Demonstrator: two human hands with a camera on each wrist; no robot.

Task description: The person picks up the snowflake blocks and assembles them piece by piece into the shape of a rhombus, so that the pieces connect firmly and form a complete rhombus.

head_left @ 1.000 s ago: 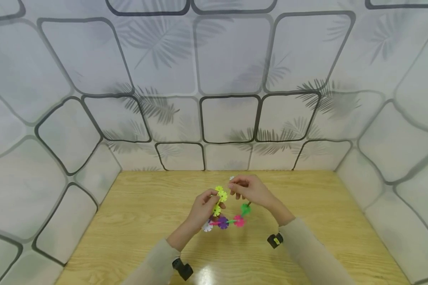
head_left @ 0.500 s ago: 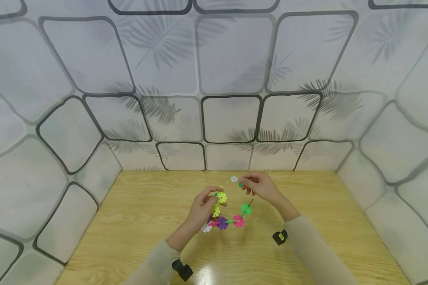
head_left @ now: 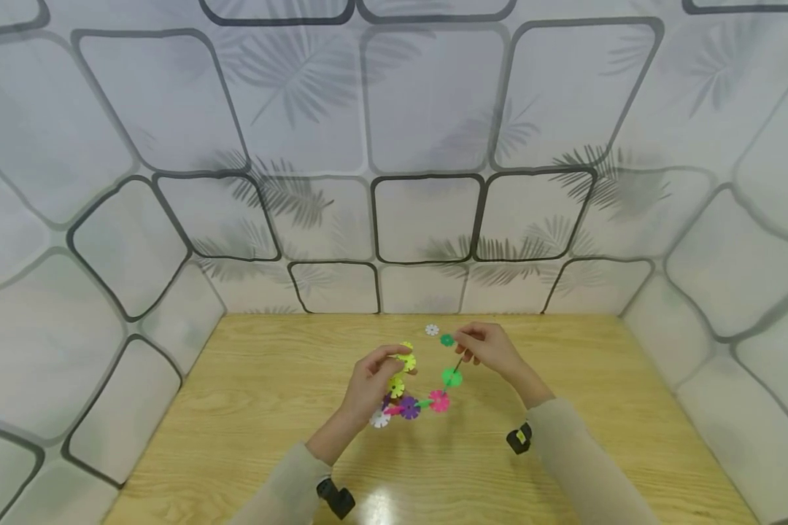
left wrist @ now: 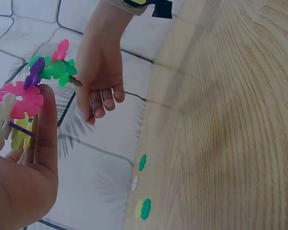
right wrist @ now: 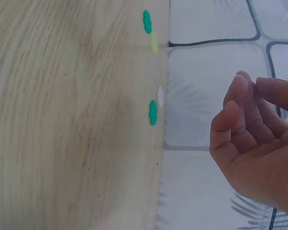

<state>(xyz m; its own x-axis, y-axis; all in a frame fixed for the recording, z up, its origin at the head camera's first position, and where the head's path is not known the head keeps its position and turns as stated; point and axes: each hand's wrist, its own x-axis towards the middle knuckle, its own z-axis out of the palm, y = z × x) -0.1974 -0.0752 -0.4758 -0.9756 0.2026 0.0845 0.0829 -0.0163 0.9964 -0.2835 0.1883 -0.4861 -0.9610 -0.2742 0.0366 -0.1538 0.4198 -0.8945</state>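
My left hand (head_left: 368, 383) holds a curved chain of slotted, flower-shaped plastic discs by its yellow discs (head_left: 397, 386). From there the chain runs through a white disc (head_left: 381, 418), a purple disc (head_left: 409, 407), a pink disc (head_left: 439, 401) and a bright green disc (head_left: 452, 378). A thin brown disc (left wrist: 75, 81), seen edge-on, ends it. Close beside that end is my right hand (head_left: 489, 348), its fingers loosely bent. In the right wrist view nothing shows between its thumb (right wrist: 276, 91) and fingers.
On the far part of the wooden table (head_left: 269, 415) lie a loose green disc (head_left: 447, 340) and a loose white disc (head_left: 432, 329). The left wrist view also shows a yellow disc (left wrist: 138, 209) against another green disc (left wrist: 146, 209). A patterned wall (head_left: 420, 219) rises behind.
My right hand has shifted to the right, uncovering the loose white and green discs. The chain's green end has risen slightly, while my left hand stays nearly in place.
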